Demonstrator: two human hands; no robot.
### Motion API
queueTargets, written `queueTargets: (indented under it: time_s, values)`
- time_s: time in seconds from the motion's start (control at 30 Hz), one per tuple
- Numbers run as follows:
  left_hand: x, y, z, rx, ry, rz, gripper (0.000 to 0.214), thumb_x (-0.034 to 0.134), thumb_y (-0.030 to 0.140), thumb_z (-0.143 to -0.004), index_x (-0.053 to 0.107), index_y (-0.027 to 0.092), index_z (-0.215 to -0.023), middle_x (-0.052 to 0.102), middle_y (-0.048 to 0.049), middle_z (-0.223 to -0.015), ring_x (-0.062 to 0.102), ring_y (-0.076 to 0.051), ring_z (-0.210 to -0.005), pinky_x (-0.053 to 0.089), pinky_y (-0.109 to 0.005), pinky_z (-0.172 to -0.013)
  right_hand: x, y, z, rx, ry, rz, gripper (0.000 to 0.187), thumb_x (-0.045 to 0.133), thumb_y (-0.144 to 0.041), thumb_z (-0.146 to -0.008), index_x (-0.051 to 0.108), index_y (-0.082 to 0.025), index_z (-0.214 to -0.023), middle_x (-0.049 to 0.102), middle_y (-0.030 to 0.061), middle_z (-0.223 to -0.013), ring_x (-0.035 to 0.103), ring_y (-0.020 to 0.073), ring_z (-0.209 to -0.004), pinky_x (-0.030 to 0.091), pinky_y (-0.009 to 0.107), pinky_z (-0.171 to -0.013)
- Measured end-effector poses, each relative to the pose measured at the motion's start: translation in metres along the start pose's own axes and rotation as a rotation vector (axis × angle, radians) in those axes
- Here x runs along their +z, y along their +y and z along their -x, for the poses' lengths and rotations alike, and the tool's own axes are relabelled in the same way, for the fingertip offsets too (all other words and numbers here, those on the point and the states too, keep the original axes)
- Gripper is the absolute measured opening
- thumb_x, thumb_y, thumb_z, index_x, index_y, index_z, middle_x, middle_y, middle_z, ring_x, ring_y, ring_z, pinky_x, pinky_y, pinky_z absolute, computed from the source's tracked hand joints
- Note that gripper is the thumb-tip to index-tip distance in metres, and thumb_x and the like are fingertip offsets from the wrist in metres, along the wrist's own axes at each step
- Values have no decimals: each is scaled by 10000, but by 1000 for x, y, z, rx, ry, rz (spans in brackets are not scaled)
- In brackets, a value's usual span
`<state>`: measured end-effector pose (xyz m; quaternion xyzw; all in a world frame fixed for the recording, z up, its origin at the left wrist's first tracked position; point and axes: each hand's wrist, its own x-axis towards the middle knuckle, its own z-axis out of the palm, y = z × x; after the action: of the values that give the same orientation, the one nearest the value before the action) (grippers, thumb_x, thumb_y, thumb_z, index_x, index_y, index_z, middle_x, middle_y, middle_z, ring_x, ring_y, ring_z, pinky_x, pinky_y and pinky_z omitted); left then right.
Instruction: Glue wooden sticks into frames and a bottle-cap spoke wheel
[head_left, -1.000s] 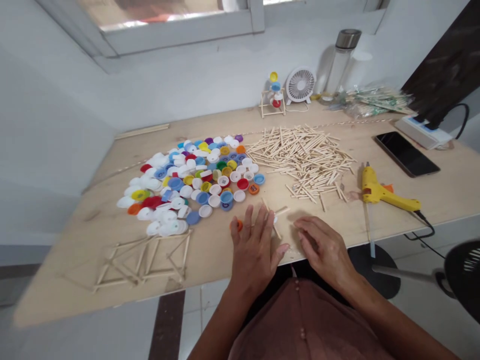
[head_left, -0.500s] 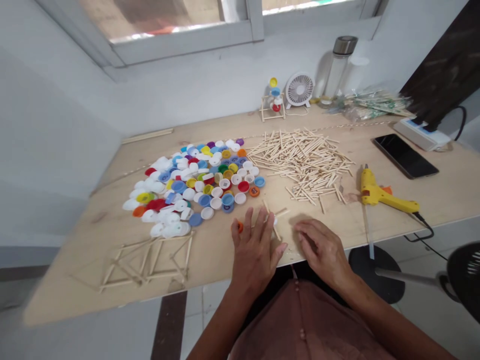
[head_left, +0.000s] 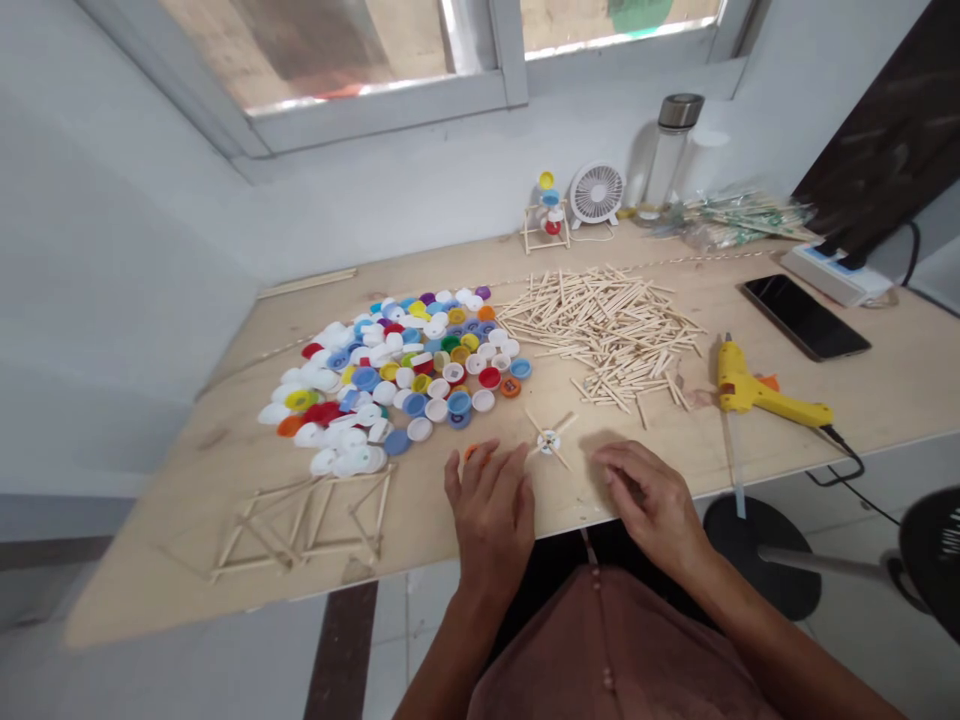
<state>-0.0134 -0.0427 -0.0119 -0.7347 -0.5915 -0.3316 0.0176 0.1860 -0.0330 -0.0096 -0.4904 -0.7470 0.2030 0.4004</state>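
Observation:
My left hand (head_left: 493,520) rests on the near part of the table with its fingers apart and a little bent. An orange bottle cap (head_left: 472,452) shows partly from under its fingertips; I cannot tell whether they touch it. Just right of that hand lies a cross of thin wooden sticks (head_left: 567,422) with a small white disc (head_left: 550,441) at its middle. On the other side of the cross, my right hand (head_left: 651,500) lies on its edge near the table's front, fingers loosely curled, thumb apart, nothing visible in it.
Colourful bottle caps (head_left: 420,365) spread over the left, short wooden sticks (head_left: 607,330) beside them. Stick frames (head_left: 300,530) lie front left. A yellow glue gun (head_left: 750,385), phone (head_left: 806,315) and power strip (head_left: 840,275) are right. Behind stand a small fan (head_left: 598,193) and glass bottle (head_left: 670,150).
My left hand has drawn back leftward off the stick cross, uncovering its white disc, and its fingers now bend over the orange bottle cap. My right hand has hardly moved.

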Motion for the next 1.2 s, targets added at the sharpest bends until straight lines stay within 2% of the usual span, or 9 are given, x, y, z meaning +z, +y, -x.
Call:
queueTargets:
  time_s: [0.2, 0.37, 0.5, 0.6, 0.7, 0.8, 0.97, 1.1, 1.2]
  values:
    - [-9, -25, -1, -54, 26, -119, 278, 489, 170, -860, 609, 167, -1111, 682, -107, -1015, 554, -280, -1044, 364, -481, -943, -2, 0, 4, 27, 16, -25, 200, 485, -162, -879, 630, -219, -1005, 698, 72, -934, 663, 195, -884, 543, 310, -755]
    - [-8, -43, -11, 22, -8, -215, 209, 473, 197, -881, 653, 199, -987, 677, -86, -963, 583, -250, -897, 394, -390, -766, -2, -5, 6, 27, 16, -34, 216, 482, -149, -875, 629, -224, -1013, 696, 69, -926, 662, 198, -878, 546, 316, -754]
    - [-3, -55, -25, 69, 21, -247, 198, 461, 201, -888, 659, 206, -896, 663, -78, -898, 572, -236, -814, 405, -369, -726, -3, -12, 6, 38, 28, -44, 223, 472, -124, -874, 622, -226, -1004, 693, 65, -919, 658, 188, -868, 546, 310, -742]
    - [-3, -59, -33, 45, 42, -258, 203, 455, 209, -891, 658, 196, -896, 653, -85, -899, 565, -243, -809, 425, -373, -730, -7, -16, 6, 35, 34, -45, 222, 470, -109, -871, 620, -222, -989, 692, 63, -916, 658, 182, -861, 547, 302, -730]
    - [-5, -52, -30, 21, 47, -154, 205, 460, 220, -893, 655, 178, -938, 659, -90, -929, 585, -243, -871, 454, -378, -788, -20, -16, 7, 23, 43, -20, 218, 478, -112, -873, 621, -229, -988, 689, 58, -930, 658, 176, -862, 545, 292, -718]
    - [-4, -37, -20, 30, -22, 6, 194, 480, 244, -897, 655, 191, -964, 683, -64, -928, 611, -219, -905, 464, -364, -832, -41, -9, 7, -13, 97, 76, 233, 496, -125, -869, 613, -235, -1037, 690, 59, -956, 656, 190, -908, 536, 316, -773]
    - [0, -15, -10, 13, -112, 79, 179, 507, 262, -893, 662, 193, -949, 699, -48, -878, 628, -194, -827, 472, -334, -746, -83, 27, -8, -50, 130, 332, 211, 517, -177, -867, 627, -214, -1043, 696, 85, -984, 648, 228, -943, 507, 366, -817]
    - [4, -8, -7, 2, -99, 78, 180, 510, 246, -888, 669, 187, -946, 694, -37, -838, 627, -187, -797, 466, -328, -726, -107, 60, -37, -81, 47, 594, 166, 515, -223, -871, 667, -192, -932, 719, 79, -894, 656, 233, -821, 455, 362, -736]
    - [6, -3, -4, -2, -90, 94, 177, 511, 231, -887, 666, 186, -959, 689, -31, -841, 624, -182, -811, 462, -323, -749, -113, 73, -62, -168, -49, 786, 147, 543, -210, -850, 678, -174, -896, 716, 80, -846, 633, 223, -768, 392, 333, -690]
